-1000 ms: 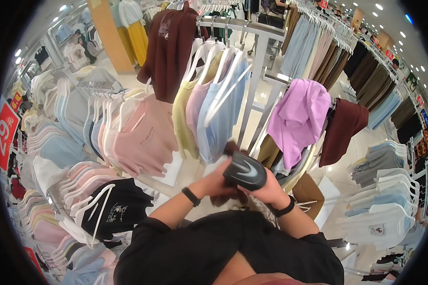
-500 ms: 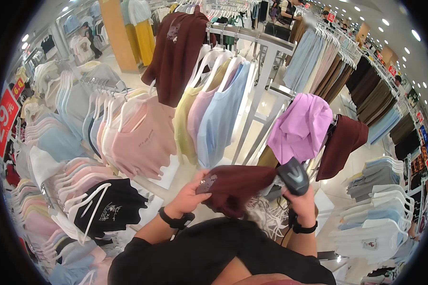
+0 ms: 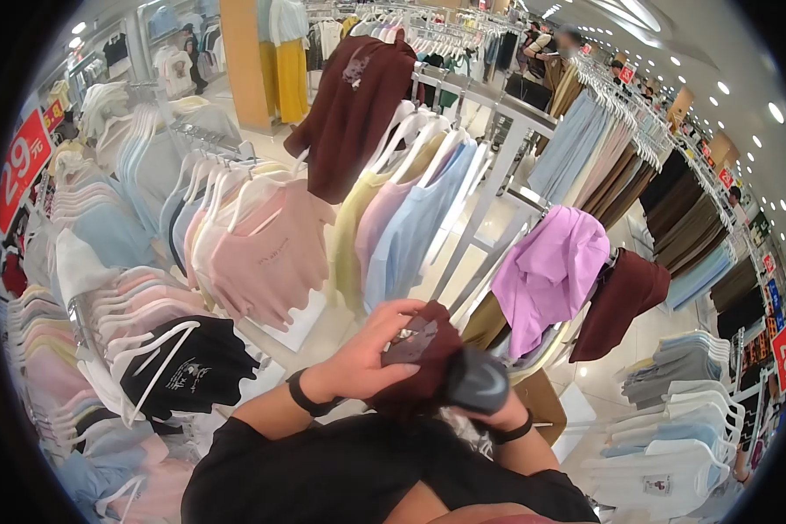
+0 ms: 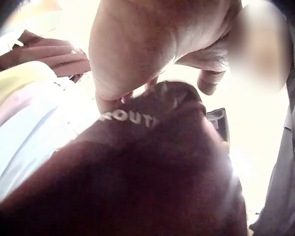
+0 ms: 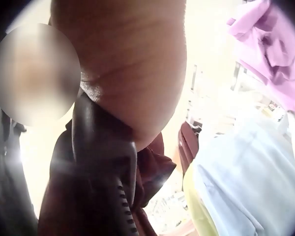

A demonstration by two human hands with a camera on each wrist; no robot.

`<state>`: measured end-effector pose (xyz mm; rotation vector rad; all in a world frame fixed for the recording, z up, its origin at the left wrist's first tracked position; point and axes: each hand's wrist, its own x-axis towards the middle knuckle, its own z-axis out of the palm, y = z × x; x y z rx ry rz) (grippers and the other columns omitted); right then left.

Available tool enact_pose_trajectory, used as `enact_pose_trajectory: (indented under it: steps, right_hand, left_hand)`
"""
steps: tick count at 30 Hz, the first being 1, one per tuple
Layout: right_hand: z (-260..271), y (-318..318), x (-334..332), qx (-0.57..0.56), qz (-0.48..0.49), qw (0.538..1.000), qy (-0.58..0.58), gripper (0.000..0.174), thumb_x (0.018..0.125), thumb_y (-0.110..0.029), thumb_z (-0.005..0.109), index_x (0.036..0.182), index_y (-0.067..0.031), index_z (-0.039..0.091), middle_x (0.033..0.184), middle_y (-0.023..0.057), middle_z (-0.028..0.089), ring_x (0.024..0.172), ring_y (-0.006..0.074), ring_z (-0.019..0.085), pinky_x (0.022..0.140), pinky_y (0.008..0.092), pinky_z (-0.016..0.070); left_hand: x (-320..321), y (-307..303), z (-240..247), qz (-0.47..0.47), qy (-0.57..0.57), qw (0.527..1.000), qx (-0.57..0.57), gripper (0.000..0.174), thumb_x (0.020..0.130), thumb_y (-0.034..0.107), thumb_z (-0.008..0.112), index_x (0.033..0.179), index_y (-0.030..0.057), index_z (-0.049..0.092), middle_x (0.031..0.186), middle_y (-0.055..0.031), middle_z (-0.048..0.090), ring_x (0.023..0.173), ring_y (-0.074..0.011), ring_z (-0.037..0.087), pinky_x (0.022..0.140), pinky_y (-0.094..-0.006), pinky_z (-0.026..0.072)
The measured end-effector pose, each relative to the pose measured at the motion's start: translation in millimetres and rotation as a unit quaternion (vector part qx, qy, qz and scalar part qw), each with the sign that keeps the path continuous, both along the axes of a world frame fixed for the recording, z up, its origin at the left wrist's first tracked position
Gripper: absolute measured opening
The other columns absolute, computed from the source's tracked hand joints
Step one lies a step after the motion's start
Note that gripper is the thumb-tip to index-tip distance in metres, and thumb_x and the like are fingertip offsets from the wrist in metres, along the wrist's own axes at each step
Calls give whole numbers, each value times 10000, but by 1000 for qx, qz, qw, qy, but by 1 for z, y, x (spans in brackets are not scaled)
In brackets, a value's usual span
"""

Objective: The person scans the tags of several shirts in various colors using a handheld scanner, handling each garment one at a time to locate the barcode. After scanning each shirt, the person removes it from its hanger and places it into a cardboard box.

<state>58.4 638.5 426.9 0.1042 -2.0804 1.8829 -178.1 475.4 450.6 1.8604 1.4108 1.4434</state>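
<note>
A dark maroon garment [image 3: 424, 371] with a pale print is bunched in front of the chest. My left hand [image 3: 371, 358] grips its left side, fingers over the top edge and thumb on the front. White lettering shows on the cloth [image 4: 137, 152] below the left hand [image 4: 157, 44] in the left wrist view. My right hand [image 3: 502, 415] holds a black handheld device [image 3: 478, 382] against the garment's right side. In the right wrist view the right hand [image 5: 123, 64] is round the dark device [image 5: 103, 147], its fingers mostly hidden, with maroon cloth [image 5: 155, 172] beside it.
A rack ahead carries yellow, pink and blue tops [image 3: 406, 236] and a draped maroon garment [image 3: 358, 109]. Purple cloth [image 3: 552, 271] and another maroon piece [image 3: 620, 306] hang to the right. Pink tops [image 3: 271, 253] and a black top [image 3: 192, 367] hang left. A cardboard box [image 3: 540, 400] stands low right.
Against half a second ago, the garment is more bunched and the right hand with the device has moved left and down, closer to the left hand. The head view has shifted.
</note>
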Motion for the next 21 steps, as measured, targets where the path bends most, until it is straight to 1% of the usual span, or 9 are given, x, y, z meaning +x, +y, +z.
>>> enact_pose_trajectory:
  steps: [4,8,11,12,14,15,17,19,21]
  right_hand:
    - [40,20,2,-61,-143,977,146,946,696,-173,951,1471,-14,433,1100,83,696,1032,202,676,921,376,531]
    - [122,55,-32,-157,-190,911,331,593,999,-291,633,1488,-20,433,1319,93,628,1236,207,580,1104,393,434]
    - [205,100,-52,-202,-4,903,379,503,1055,-193,486,1496,38,416,1479,158,529,1380,291,499,1177,479,396]
    - [232,109,-64,-194,-62,905,374,490,1077,-222,421,1506,15,397,1530,183,461,1410,339,460,1208,512,355]
    - [269,124,-101,-104,-129,905,392,493,1077,-224,429,1510,6,385,1522,182,470,1398,342,474,1182,511,384]
    - [277,143,-116,-121,-74,922,360,466,1066,-190,478,1491,-8,425,1489,150,515,1375,312,497,1151,506,419]
    - [277,182,-153,-86,-174,912,360,406,989,-46,615,1389,-81,557,1363,65,615,1248,190,582,1088,466,488]
    - [254,188,-170,-80,-248,911,319,383,962,-35,650,1337,-76,581,1271,60,635,1184,219,597,1003,473,548]
    - [239,180,-173,-84,-273,917,279,381,942,-37,676,1311,-90,599,1241,44,646,1180,211,593,939,461,570]
  left_hand:
    - [1,-28,-14,7,-177,984,-4,812,876,147,726,1567,64,307,1609,-136,290,1403,-301,399,1137,-439,379]
    - [-10,-75,-63,118,-179,973,-80,798,893,147,731,1563,64,306,1580,-136,353,1352,-287,469,1077,-435,453]
    - [-22,-112,-136,213,-219,938,-164,721,914,162,723,1525,43,360,1521,-143,441,1265,-285,558,1021,-420,495]
    - [-25,-122,-160,254,-226,921,-190,685,920,172,722,1504,36,390,1494,-147,475,1231,-287,586,997,-412,509]
    - [-31,-142,-212,318,-220,888,-248,617,930,215,718,1455,27,455,1437,-163,538,1183,-293,628,966,-401,527]
    - [-32,-152,-240,341,-208,873,-279,586,934,248,715,1427,24,490,1406,-175,567,1168,-296,640,959,-399,530]
    - [-27,-174,-284,377,-187,834,-356,553,938,313,704,1377,16,546,1345,-196,616,1151,-304,657,962,-396,528]
    - [-16,-203,-323,402,-166,784,-443,553,938,379,688,1332,4,588,1285,-214,658,1146,-313,664,981,-395,518]
    - [-7,-252,-425,403,-181,794,-418,525,939,405,660,1226,-35,655,1240,-228,679,1181,-346,648,1013,-405,501]
